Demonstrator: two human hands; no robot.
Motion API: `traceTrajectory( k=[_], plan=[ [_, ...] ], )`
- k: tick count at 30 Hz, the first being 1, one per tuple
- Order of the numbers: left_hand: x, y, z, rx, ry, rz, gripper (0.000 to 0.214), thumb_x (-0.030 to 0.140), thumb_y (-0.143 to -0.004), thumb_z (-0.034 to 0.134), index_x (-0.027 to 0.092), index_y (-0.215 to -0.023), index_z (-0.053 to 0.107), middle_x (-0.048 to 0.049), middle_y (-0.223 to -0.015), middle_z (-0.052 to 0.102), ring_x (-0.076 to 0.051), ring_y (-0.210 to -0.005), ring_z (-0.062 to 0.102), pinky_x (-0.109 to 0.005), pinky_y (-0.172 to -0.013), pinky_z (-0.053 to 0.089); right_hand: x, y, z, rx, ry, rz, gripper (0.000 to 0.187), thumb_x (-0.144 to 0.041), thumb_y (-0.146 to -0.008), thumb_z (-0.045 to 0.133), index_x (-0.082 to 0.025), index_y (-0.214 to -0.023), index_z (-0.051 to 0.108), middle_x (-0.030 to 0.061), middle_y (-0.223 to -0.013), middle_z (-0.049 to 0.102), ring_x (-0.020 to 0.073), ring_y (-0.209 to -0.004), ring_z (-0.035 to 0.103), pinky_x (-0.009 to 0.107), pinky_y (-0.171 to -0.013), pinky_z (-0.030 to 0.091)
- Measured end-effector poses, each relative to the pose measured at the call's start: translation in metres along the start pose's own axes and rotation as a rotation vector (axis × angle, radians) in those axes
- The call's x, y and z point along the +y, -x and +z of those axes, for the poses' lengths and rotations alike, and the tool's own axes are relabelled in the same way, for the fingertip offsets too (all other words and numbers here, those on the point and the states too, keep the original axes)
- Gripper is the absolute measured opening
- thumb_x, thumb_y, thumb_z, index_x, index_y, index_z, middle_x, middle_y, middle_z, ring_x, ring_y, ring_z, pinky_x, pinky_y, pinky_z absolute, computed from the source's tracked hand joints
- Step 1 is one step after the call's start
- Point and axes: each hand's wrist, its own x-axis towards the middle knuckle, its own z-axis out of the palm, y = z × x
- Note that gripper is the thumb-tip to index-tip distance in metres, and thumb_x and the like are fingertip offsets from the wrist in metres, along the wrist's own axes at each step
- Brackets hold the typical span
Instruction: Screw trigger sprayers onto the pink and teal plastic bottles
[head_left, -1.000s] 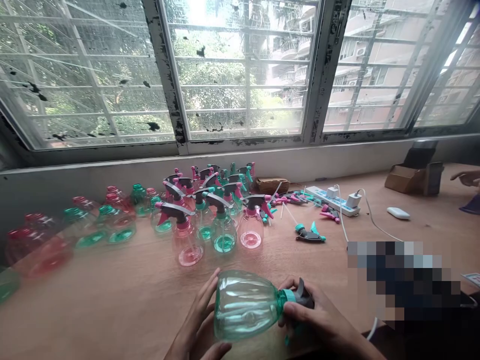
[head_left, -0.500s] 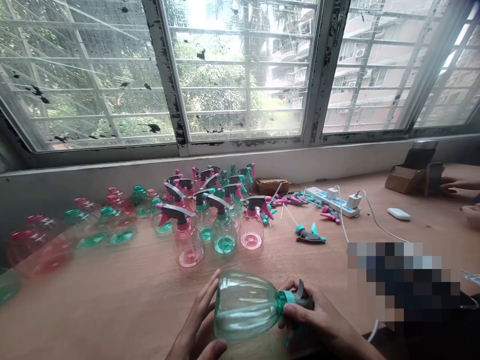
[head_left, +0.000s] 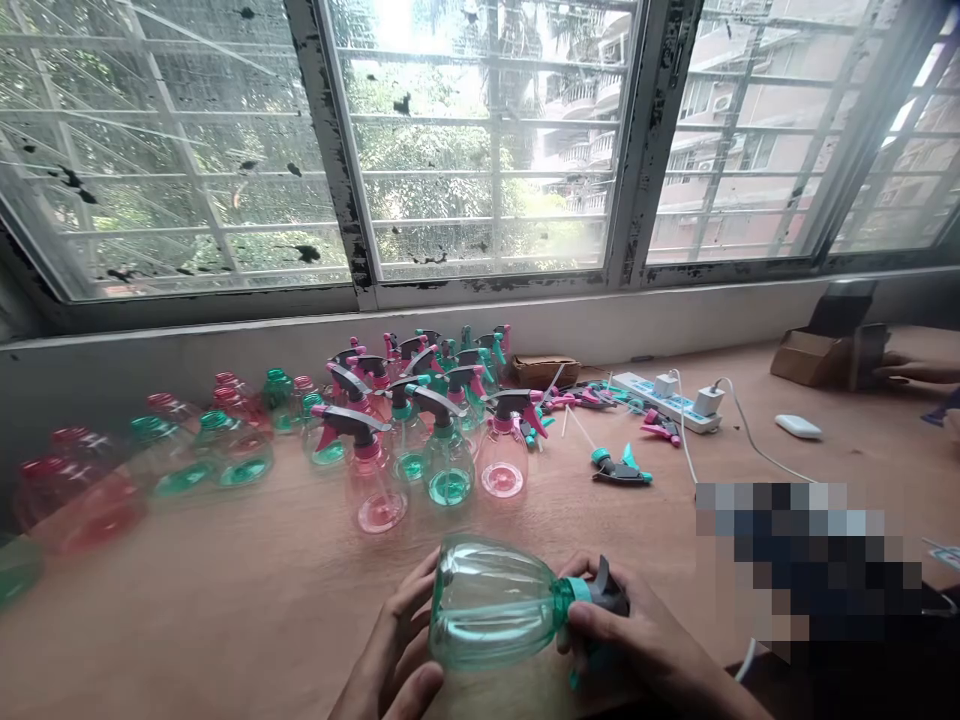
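Far to the left of the white power strip (head_left: 684, 409), we see red and green bottles with bare necks (head_left: 241, 455) standing along the wooden table (head_left: 225, 620), the outermost ones blurred. Less far to the left of the strip stands a close group of bottles with trigger heads (head_left: 450, 470), upright, pink and green mixed. Nearer to us than the strip, and also to its left, our left hand (head_left: 397, 635) is cupped around the base of a green bottle (head_left: 495, 610), fingers on its far side and thumb below. We hold this bottle on its side, base to the left and neck to the right, a pale tube showing inside it. Our right hand (head_left: 630, 630), in front of the strip, grips the dark trigger head (head_left: 611, 598) at the neck, thumb against the turquoise collar (head_left: 579, 590). Just left of the strip lies a heap of loose pink and green heads (head_left: 581, 397); a single turquoise-and-grey head (head_left: 621, 470) lies between the strip and us. To the strip's right we have a white rounded case (head_left: 797, 428), then a brown box (head_left: 808, 358) and, farthest right, another person's hand (head_left: 919, 369).
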Motion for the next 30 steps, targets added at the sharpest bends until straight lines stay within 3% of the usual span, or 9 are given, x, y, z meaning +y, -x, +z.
traceTrajectory(
  k=[7,13,16,20,25,30],
  plan=[
    [-0.008,-0.002,-0.006,0.018,-0.015,-0.012,0.044,0.060,-0.095,0.055,0.038,-0.134,0.055,-0.0012,-0.167,0.033,-0.038,-0.153,0.029,-0.042,-0.110,0.050,-0.004,0.001,0.003,0.004,0.031,0.022,0.035,-0.040,-0.078,0.085,-0.016,-0.090,0.062,0.0042,-0.069,0.080,0.0152,-0.054,0.071,0.025,-0.056,0.056],
    [-0.010,-0.003,-0.002,0.017,0.007,0.015,0.042,0.057,-0.096,0.057,0.041,-0.134,0.054,0.0003,-0.169,0.029,-0.035,-0.143,0.047,-0.040,-0.109,0.051,-0.002,0.002,0.000,0.034,0.018,0.003,0.033,-0.040,-0.082,0.082,-0.015,-0.092,0.062,0.0038,-0.069,0.080,0.0151,-0.054,0.071,0.025,-0.056,0.055],
    [-0.009,-0.003,0.000,0.066,-0.015,0.037,0.037,0.052,-0.097,0.059,0.038,-0.131,0.056,0.0001,-0.169,0.027,-0.034,-0.146,0.042,-0.039,-0.112,0.047,-0.001,0.002,-0.001,0.029,0.016,0.004,0.033,-0.039,-0.083,0.082,-0.015,-0.093,0.062,0.0039,-0.070,0.080,0.0151,-0.055,0.072,0.025,-0.056,0.055],
    [-0.002,-0.001,0.002,0.041,-0.009,0.050,0.046,0.055,-0.089,0.069,0.038,-0.129,0.055,-0.0021,-0.166,0.035,-0.036,-0.146,0.042,-0.040,-0.110,0.049,-0.003,0.001,0.001,0.015,0.019,0.013,0.033,-0.039,-0.081,0.083,-0.016,-0.092,0.062,0.0035,-0.069,0.080,0.0151,-0.055,0.071,0.025,-0.056,0.056],
    [-0.004,-0.001,0.000,0.046,0.042,0.019,0.038,0.055,-0.092,0.065,0.032,-0.121,0.059,-0.0050,-0.168,0.029,-0.037,-0.146,0.041,-0.040,-0.106,0.052,-0.005,0.002,0.003,0.013,0.023,0.018,0.034,-0.038,-0.079,0.085,-0.015,-0.092,0.062,0.0039,-0.070,0.080,0.0152,-0.056,0.071,0.025,-0.056,0.056],
    [-0.018,-0.003,-0.002,0.084,0.005,0.020,0.029,0.051,-0.094,0.064,0.035,-0.118,0.059,-0.0020,-0.168,0.029,-0.032,-0.152,0.032,-0.044,-0.119,0.037,-0.002,0.002,-0.001,0.054,0.022,0.016,0.035,-0.041,-0.081,0.082,-0.016,-0.093,0.061,0.0035,-0.069,0.080,0.0169,-0.056,0.072,0.028,-0.058,0.057]
  ],
)
